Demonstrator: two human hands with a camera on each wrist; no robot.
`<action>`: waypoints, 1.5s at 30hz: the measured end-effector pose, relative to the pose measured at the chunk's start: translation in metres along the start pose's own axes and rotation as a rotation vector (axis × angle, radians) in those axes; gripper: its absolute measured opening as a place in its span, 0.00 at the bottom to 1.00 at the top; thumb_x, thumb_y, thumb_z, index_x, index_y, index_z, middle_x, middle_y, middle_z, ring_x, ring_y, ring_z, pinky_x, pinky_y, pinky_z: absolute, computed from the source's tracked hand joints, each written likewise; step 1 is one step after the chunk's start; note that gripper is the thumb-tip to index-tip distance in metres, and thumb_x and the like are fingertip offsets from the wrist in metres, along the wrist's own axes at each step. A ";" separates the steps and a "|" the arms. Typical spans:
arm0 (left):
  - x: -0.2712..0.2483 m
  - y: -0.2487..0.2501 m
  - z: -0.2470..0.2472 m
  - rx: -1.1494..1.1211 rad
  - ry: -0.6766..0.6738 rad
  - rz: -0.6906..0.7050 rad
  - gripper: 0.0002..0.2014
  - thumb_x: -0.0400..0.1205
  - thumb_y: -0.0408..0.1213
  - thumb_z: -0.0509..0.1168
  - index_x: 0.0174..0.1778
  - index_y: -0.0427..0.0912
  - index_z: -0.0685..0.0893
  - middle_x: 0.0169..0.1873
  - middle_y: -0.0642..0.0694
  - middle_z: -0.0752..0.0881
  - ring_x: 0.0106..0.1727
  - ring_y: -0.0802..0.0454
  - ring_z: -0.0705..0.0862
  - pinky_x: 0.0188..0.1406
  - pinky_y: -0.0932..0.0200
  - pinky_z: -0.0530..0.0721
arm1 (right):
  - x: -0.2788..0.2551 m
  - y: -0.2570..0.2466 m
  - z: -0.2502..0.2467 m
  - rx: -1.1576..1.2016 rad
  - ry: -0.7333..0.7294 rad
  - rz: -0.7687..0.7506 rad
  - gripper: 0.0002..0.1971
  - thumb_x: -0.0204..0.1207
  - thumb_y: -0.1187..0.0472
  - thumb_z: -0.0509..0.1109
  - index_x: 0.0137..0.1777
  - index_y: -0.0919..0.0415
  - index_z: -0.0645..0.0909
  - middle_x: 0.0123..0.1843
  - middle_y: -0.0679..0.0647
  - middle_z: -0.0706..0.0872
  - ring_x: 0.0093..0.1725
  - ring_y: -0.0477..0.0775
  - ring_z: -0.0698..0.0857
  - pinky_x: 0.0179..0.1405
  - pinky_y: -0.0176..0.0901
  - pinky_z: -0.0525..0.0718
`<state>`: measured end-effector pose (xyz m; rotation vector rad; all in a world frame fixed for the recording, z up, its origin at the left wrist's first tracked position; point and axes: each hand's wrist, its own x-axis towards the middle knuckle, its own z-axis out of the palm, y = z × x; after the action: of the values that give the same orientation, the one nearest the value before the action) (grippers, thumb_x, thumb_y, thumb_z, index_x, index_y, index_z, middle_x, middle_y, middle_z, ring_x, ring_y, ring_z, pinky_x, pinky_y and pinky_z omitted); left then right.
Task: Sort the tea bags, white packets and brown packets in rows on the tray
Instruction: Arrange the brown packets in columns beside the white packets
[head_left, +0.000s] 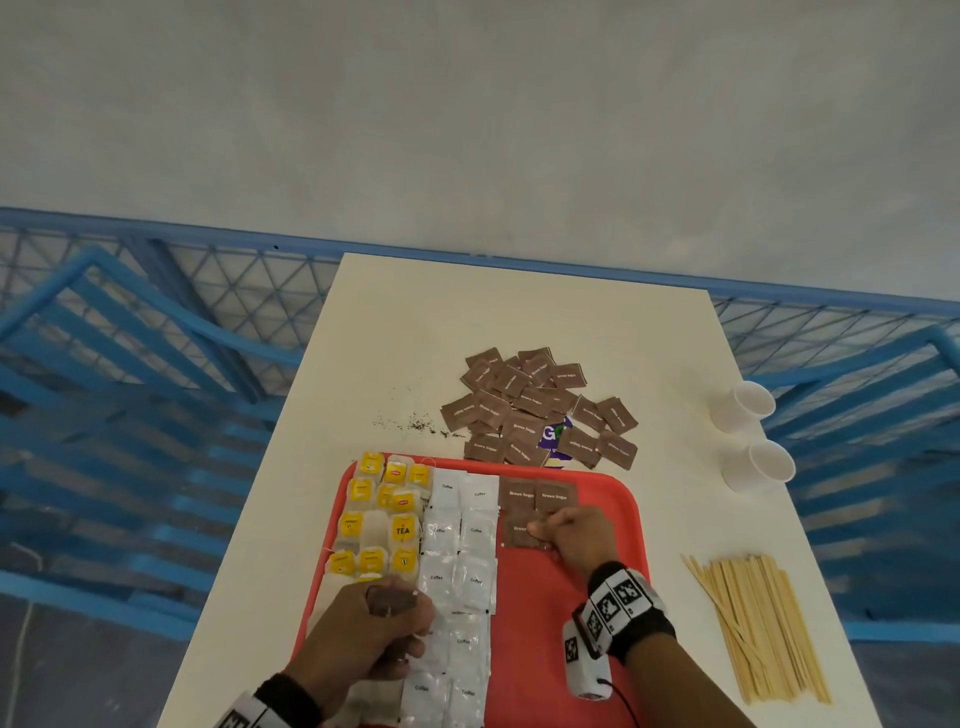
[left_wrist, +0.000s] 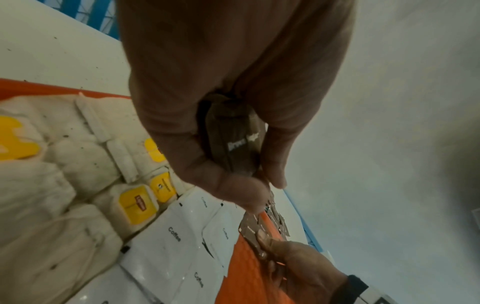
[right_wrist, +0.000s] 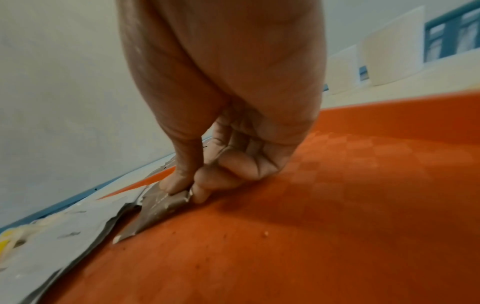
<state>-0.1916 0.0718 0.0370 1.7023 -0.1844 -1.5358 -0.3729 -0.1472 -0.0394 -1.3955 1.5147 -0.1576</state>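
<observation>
The right hand (head_left: 569, 535) pinches a brown packet (right_wrist: 158, 207) by its edge, flat on the tray (head_left: 597, 493); the left hand (head_left: 374, 631) clutches spare brown packets (left_wrist: 235, 142). They look light, thin and slippery, best gripped at a corner.

soft even light, wide-angle bending at edges, wrist views dim and blurred.
</observation>
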 end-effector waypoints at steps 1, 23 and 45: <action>0.000 0.001 0.000 -0.003 -0.003 -0.001 0.11 0.76 0.35 0.79 0.50 0.33 0.89 0.35 0.38 0.89 0.35 0.47 0.86 0.32 0.56 0.84 | 0.000 0.000 0.002 -0.025 0.020 0.006 0.08 0.67 0.61 0.84 0.31 0.61 0.89 0.26 0.47 0.88 0.27 0.44 0.83 0.34 0.40 0.85; -0.008 0.007 -0.001 -0.098 -0.076 -0.002 0.20 0.79 0.45 0.73 0.58 0.31 0.85 0.41 0.36 0.90 0.38 0.45 0.87 0.33 0.55 0.85 | -0.013 0.006 0.021 -0.159 0.169 -0.079 0.11 0.68 0.55 0.81 0.39 0.57 0.81 0.39 0.46 0.85 0.44 0.51 0.84 0.43 0.43 0.77; -0.022 0.031 0.028 0.059 -0.059 0.237 0.14 0.75 0.28 0.78 0.55 0.33 0.86 0.35 0.37 0.91 0.34 0.46 0.89 0.31 0.54 0.89 | -0.150 -0.040 0.005 0.395 -0.179 -0.278 0.13 0.76 0.59 0.76 0.43 0.72 0.87 0.26 0.48 0.86 0.25 0.43 0.78 0.26 0.30 0.75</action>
<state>-0.2091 0.0516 0.0756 1.6178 -0.4499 -1.4167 -0.3726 -0.0380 0.0707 -1.2546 1.0672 -0.4657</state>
